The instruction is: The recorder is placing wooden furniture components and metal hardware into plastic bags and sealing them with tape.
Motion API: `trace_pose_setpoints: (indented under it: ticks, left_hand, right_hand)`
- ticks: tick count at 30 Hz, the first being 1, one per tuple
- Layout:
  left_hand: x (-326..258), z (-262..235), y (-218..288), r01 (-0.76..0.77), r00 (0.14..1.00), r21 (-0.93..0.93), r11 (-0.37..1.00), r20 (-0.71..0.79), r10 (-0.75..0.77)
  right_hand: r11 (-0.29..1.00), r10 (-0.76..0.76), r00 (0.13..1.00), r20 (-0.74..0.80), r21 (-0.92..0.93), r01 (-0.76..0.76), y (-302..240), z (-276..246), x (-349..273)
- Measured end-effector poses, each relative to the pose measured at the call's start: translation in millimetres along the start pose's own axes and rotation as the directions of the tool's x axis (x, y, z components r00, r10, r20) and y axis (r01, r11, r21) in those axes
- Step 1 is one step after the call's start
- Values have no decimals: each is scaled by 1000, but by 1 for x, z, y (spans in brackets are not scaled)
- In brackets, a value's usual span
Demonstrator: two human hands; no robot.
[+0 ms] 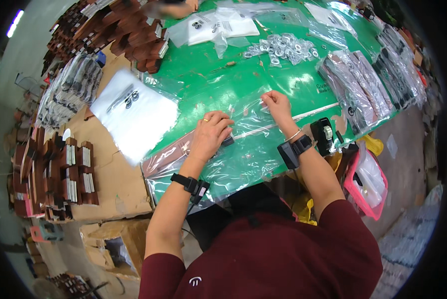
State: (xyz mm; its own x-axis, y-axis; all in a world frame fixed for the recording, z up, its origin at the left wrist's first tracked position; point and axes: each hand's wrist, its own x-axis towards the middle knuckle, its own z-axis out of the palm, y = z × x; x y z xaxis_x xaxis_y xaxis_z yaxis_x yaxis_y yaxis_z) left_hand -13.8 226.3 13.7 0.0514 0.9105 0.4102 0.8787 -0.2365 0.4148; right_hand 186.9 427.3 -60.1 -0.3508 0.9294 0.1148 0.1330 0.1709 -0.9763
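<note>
Bag of clear plastic (pixel 253 155) lies along the near edge of the green tabletop (pixel 196 94), reaching from the near left corner toward the middle, with a flat brown piece (pixel 169 157) showing under its film. The left hand (pixel 212 133) rests on top, fingers bent over the brown piece's inner end; from where I stand I can't tell whether they grip. The brown piece extends to the left of that hand. The right hand (pixel 277 105) has thumb and fingers pinched together on the bag's film, farther in from the near edge. Just right of that wrist, a black tape dispenser (pixel 323 135) sits at the near edge. White printed bags (pixel 133 117) overlap the left edge; wrapped packs (pixel 355 89) line the right.
</note>
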Motion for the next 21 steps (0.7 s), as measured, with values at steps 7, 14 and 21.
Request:
trace_pose_setpoints:
  ticks: [7,14,21]
  left_hand:
    - [-1,5,-1,22,997,101,995,76,-30]
    - [14,0,-22,-110,990,96,989,102,101]
    - [14,0,-16,98,969,14,995,227,-98]
  right_hand:
    - [938,341,932,126,-116,-327,-63,-25,-10]
    - [918,209,956,208,-379,-118,-33,-19,-9]
    - [962,273,926,262,-68,-264,-79,-18,-24]
